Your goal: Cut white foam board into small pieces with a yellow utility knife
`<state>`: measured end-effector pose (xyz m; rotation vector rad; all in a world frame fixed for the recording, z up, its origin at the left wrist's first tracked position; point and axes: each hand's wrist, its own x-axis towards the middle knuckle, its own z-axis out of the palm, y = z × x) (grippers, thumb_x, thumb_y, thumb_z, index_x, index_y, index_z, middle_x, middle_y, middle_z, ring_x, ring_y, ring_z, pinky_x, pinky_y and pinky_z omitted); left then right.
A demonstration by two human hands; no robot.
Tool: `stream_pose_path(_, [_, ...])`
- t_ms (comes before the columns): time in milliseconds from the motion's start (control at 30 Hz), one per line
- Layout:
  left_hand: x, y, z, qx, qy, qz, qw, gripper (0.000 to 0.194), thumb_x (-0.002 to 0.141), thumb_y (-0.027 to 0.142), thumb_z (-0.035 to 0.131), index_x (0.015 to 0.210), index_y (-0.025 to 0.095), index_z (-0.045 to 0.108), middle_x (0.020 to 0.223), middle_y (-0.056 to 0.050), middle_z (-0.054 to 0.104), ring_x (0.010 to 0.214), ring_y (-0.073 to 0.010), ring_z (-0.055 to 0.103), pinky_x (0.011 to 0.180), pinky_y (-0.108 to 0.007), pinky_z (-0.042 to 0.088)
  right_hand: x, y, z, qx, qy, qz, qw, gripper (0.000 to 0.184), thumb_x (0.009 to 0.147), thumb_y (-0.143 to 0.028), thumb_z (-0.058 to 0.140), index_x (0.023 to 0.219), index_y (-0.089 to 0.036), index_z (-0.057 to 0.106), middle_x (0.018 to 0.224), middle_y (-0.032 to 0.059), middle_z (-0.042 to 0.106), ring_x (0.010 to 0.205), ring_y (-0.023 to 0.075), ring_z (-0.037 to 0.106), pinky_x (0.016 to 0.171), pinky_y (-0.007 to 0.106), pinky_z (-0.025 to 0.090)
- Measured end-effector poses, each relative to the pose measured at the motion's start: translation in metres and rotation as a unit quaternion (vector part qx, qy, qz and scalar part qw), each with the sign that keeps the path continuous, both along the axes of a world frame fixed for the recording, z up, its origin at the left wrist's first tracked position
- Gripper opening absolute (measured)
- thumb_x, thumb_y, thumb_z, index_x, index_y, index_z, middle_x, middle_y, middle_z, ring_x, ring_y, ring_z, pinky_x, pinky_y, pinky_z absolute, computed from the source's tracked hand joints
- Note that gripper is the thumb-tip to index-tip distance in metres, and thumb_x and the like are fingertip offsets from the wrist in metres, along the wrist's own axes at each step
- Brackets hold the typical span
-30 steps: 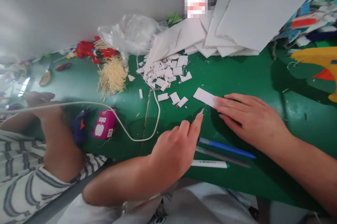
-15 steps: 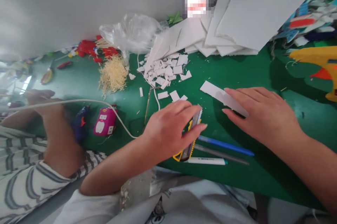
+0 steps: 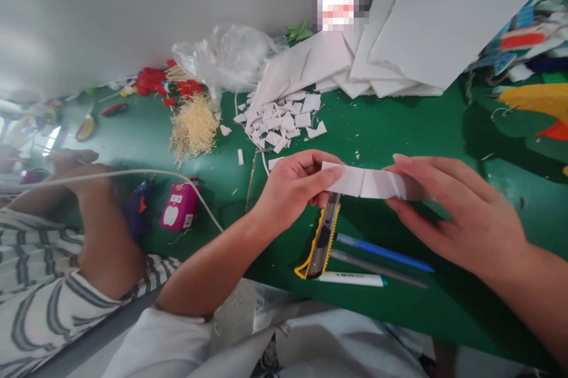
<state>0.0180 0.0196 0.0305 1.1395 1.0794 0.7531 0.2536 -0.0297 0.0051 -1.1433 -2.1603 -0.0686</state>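
Note:
A white foam strip (image 3: 364,181) with scored lines across it is held above the green table (image 3: 399,129) between both hands. My left hand (image 3: 293,186) pinches its left end with thumb and fingers. My right hand (image 3: 452,209) grips the right end, fingers wrapped along it. Just below the strip a yellow utility knife (image 3: 322,239) lies on the table, touched by neither hand. Behind it sits a heap of small cut white foam pieces (image 3: 281,120).
Large white foam sheets (image 3: 412,35) are stacked at the back. A blue pen (image 3: 384,251), a grey pen and a white marker (image 3: 350,278) lie near the knife. At left are a pink box (image 3: 177,209), a white cable, straw-like shreds (image 3: 193,126) and another person's arm (image 3: 95,230).
My left hand set the knife down on the table and moved to the strip's left end. The strip, flat on the table before, is now lifted between both hands.

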Motion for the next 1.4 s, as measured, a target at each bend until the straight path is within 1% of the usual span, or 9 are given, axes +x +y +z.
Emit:
stream_pose_path(233, [-0.001,-0.004,0.002,-0.162,-0.094,-0.068,0.98,0.024,0.076,0.037,0.082,0.083,0.018,0.068,0.057,0.005,0.057,0.041,-0.0057,0.047,0.039,-0.019,0.029,0.001,-0.001,0.002,-0.054,0.017,0.054,0.997,0.077,0.098,-0.014,0.061,0.167,-0.034,0.032,0.12,0.0055,0.079,0.103,0.0229,0.079,0.085,0.034,0.066])
stream_pose_path(367, [0.002,-0.01,0.0,-0.161,-0.112,-0.106,0.975,0.025,0.084,0.031,0.076,0.105,0.018,0.072,0.071,0.003,0.066,0.043,-0.0049,0.05,0.041,-0.019,0.034,0.002,-0.001,0.005,-0.051,0.027,0.081,0.995,0.074,0.098,-0.013,0.059,0.166,-0.03,0.034,0.122,0.0072,0.079,0.108,0.0224,0.078,0.087,0.034,0.066])
stream_pose_path(533, [0.004,-0.015,-0.004,0.048,0.051,-0.029,0.997,0.027,0.089,0.031,0.071,0.112,0.018,0.075,0.095,-0.004,0.075,0.053,-0.0066,0.051,0.048,-0.022,0.043,0.004,0.0,0.004,-0.036,0.026,0.075,0.996,0.078,0.095,-0.01,0.063,0.165,-0.031,0.037,0.123,0.0078,0.079,0.109,0.0229,0.078,0.09,0.034,0.066])
stream_pose_path(633, [-0.003,-0.013,-0.008,0.29,0.189,0.048,0.937,0.015,0.097,0.027,0.065,0.1,0.02,0.078,0.081,0.0,0.072,0.059,-0.0092,0.054,0.057,-0.023,0.048,0.007,0.0,0.004,-0.03,0.021,0.063,0.997,0.08,0.093,-0.01,0.066,0.165,-0.031,0.038,0.122,0.0087,0.079,0.108,0.0248,0.078,0.09,0.036,0.066])
stream_pose_path(733, [-0.01,-0.008,-0.01,0.427,0.27,0.036,0.862,0.023,0.096,0.015,0.062,0.113,0.021,0.076,0.084,0.0,0.072,0.069,-0.0116,0.062,0.068,-0.025,0.056,0.008,0.0,0.003,-0.025,0.014,0.058,0.998,0.079,0.094,-0.011,0.067,0.165,-0.03,0.039,0.122,0.0099,0.079,0.107,0.0242,0.078,0.09,0.035,0.066])
stream_pose_path(800, [-0.013,-0.006,-0.01,0.465,0.297,-0.009,0.834,0.042,0.092,0.005,0.055,0.128,0.021,0.07,0.112,-0.006,0.077,0.096,-0.0171,0.072,0.087,-0.032,0.062,0.009,-0.001,0.003,-0.027,0.014,0.053,0.998,0.082,0.094,-0.011,0.067,0.166,-0.033,0.037,0.122,0.0086,0.079,0.107,0.0238,0.078,0.091,0.035,0.066])
stream_pose_path(933, [-0.011,-0.01,-0.008,0.491,0.246,-0.116,0.828,0.069,0.082,0.003,0.05,0.148,0.021,0.054,0.151,-0.011,0.064,0.142,-0.0271,0.06,0.119,-0.05,0.052,0.008,-0.001,0.003,-0.033,0.016,0.046,0.998,0.085,0.093,-0.01,0.067,0.167,-0.036,0.035,0.124,0.0067,0.079,0.109,0.0232,0.077,0.092,0.034,0.065])
stream_pose_path(1133, [-0.007,-0.013,-0.012,0.525,0.207,-0.113,0.818,0.034,0.096,0.024,0.071,0.128,0.016,0.063,0.122,-0.011,0.079,0.115,-0.0209,0.075,0.104,-0.034,0.061,0.006,0.001,0.005,-0.037,0.018,0.075,0.996,0.079,0.096,-0.009,0.063,0.166,-0.032,0.036,0.122,0.008,0.079,0.108,0.0219,0.078,0.091,0.033,0.065])
stream_pose_path(1400, [-0.02,-0.003,-0.009,0.555,0.288,-0.142,0.768,0.025,0.102,0.02,0.055,0.123,0.018,0.068,0.119,-0.007,0.08,0.113,-0.019,0.076,0.1,-0.032,0.061,0.01,0.006,0.004,-0.02,-0.012,0.078,0.997,0.074,0.097,-0.011,0.064,0.163,-0.032,0.038,0.119,0.006,0.08,0.104,0.0228,0.079,0.091,0.034,0.066])
